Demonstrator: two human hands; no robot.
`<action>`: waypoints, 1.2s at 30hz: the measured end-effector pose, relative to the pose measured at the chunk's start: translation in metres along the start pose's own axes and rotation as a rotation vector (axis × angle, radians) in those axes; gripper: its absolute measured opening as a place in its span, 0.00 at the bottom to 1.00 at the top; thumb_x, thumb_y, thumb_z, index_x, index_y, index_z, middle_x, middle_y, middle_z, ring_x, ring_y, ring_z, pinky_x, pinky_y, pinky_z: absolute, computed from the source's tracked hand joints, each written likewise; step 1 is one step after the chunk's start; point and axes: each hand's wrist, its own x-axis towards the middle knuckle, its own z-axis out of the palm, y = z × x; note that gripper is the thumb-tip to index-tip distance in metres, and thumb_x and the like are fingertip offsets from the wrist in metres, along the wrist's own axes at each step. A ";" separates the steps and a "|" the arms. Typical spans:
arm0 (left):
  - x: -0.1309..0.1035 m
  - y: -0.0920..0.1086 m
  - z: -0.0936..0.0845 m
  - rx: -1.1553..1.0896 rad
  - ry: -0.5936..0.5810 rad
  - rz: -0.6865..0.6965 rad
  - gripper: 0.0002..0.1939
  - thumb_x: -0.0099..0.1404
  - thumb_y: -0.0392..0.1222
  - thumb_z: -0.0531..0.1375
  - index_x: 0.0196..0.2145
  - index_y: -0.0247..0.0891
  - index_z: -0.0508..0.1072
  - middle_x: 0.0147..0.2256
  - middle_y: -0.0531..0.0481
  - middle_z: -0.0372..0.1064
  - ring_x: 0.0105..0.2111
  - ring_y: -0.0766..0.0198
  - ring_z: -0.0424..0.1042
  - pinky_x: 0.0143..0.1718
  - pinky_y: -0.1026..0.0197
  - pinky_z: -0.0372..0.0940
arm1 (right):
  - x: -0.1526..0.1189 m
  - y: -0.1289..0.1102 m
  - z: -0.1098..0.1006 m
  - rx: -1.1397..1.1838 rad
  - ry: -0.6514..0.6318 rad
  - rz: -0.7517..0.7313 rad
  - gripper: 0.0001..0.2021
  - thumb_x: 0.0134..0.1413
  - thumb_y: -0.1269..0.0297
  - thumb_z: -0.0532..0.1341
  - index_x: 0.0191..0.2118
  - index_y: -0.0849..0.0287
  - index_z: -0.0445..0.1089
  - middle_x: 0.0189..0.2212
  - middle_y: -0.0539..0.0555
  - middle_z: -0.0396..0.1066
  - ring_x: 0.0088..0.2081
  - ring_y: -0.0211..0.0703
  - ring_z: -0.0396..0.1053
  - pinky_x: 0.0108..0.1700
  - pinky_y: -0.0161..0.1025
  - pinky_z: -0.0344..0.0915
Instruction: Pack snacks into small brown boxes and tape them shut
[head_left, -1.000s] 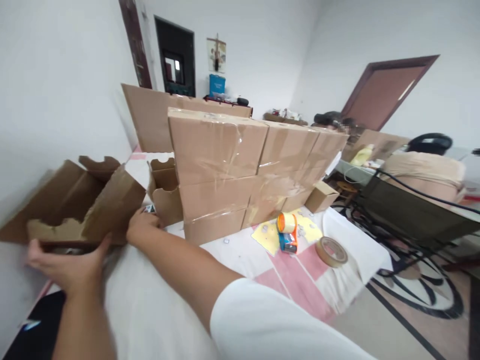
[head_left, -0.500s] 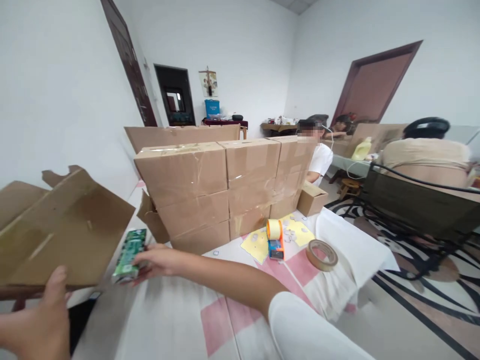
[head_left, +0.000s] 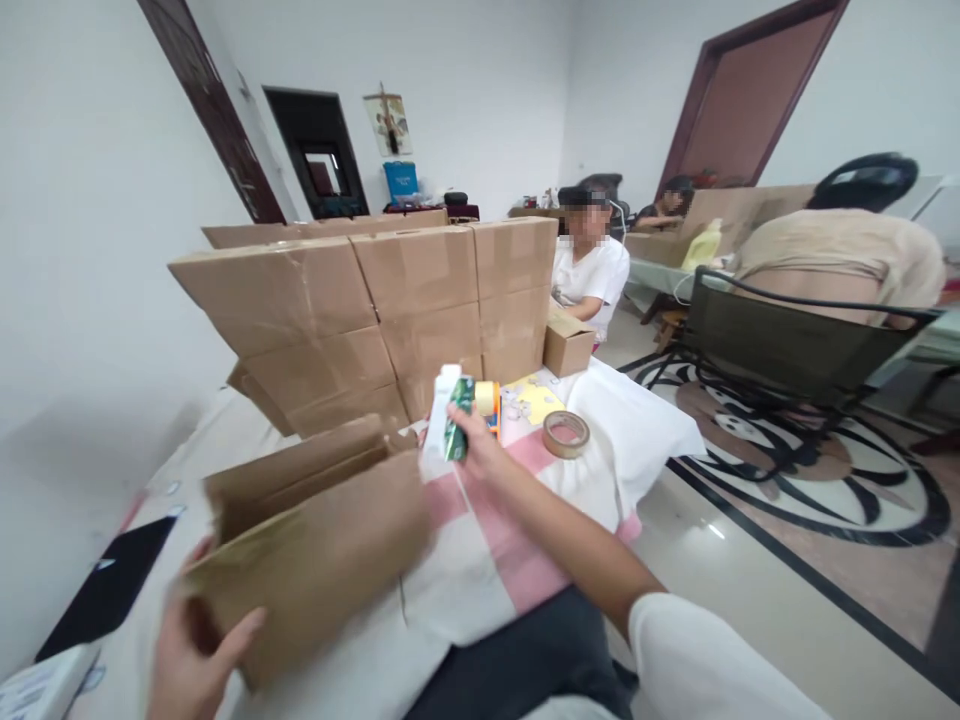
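My left hand (head_left: 199, 645) grips the lower left corner of an open cardboard box (head_left: 322, 540), its thumb on the near side. The box is tilted over the table, with its opening facing up and away; its inside is mostly hidden. In my right hand (head_left: 478, 437), to the right of the box, is a small green-and-white pack (head_left: 452, 415), held upright between thumb and fingers. Its exact kind is blurred. Just behind that hand an orange tape dispenser (head_left: 489, 400) with a yellowish roll is partly covered. A roll of brown tape (head_left: 565, 435) lies farther right.
Taped cardboard boxes (head_left: 300, 300) are stacked along the table's far side. A smaller carton (head_left: 568, 345) stands at their right end. A black flat object (head_left: 112, 585) lies at left. A co-worker in white (head_left: 600, 265) sits beyond; a chair (head_left: 795, 320) stands right.
The cardboard box has moved right and turned, with my left hand on its corner. My right hand has carried the green-and-white pack rightward, near the tape dispenser. The view has shifted.
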 end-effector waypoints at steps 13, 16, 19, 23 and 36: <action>-0.012 0.058 0.084 -0.429 -0.335 -0.018 0.58 0.50 0.77 0.60 0.70 0.47 0.50 0.68 0.39 0.52 0.67 0.37 0.54 0.62 0.39 0.60 | -0.039 -0.109 0.007 -0.964 -0.543 -0.217 0.27 0.53 0.54 0.68 0.55 0.55 0.59 0.44 0.51 0.67 0.46 0.44 0.69 0.47 0.39 0.67; -0.012 0.079 0.071 -0.305 -0.201 0.235 0.46 0.58 0.77 0.52 0.66 0.48 0.58 0.69 0.40 0.48 0.68 0.38 0.49 0.65 0.37 0.52 | -0.053 -0.097 0.006 -1.249 -0.637 -0.143 0.27 0.52 0.57 0.69 0.53 0.56 0.60 0.42 0.51 0.67 0.44 0.45 0.68 0.44 0.39 0.65; -0.002 0.109 0.054 -0.071 -0.322 0.510 0.30 0.65 0.69 0.52 0.55 0.48 0.70 0.65 0.42 0.58 0.67 0.39 0.50 0.65 0.35 0.44 | -0.059 -0.091 0.009 -1.531 -0.699 -0.118 0.25 0.50 0.61 0.70 0.50 0.57 0.59 0.41 0.53 0.68 0.42 0.46 0.68 0.39 0.37 0.62; 0.010 0.140 0.043 0.067 -0.556 0.630 0.19 0.65 0.54 0.60 0.50 0.45 0.66 0.54 0.40 0.70 0.63 0.42 0.57 0.60 0.37 0.48 | -0.054 -0.090 0.016 -1.717 -0.789 -0.022 0.22 0.50 0.62 0.69 0.47 0.58 0.59 0.41 0.54 0.71 0.40 0.47 0.70 0.35 0.36 0.60; -0.026 0.122 0.069 -0.297 0.168 0.632 0.22 0.55 0.44 0.67 0.41 0.45 0.59 0.29 0.53 0.64 0.36 0.56 0.65 0.38 0.51 0.67 | -0.033 -0.043 0.066 -2.384 -1.227 0.323 0.24 0.54 0.72 0.62 0.58 0.65 0.64 0.47 0.66 0.75 0.47 0.61 0.76 0.38 0.45 0.69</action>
